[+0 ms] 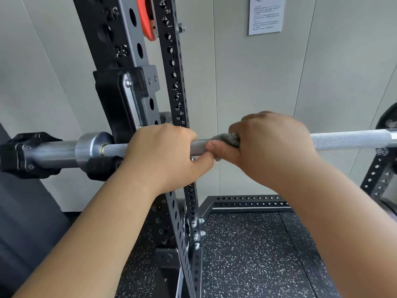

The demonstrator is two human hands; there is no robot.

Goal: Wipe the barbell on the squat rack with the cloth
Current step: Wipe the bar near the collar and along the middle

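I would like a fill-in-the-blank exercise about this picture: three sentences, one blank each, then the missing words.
1. The right hand presses a grey ____ around the barbell.
2. The left hand grips the barbell directly, ____ any fabric under it.
3. A printed notice hangs on the ____ behind the rack.

Missing words: cloth; without; wall.
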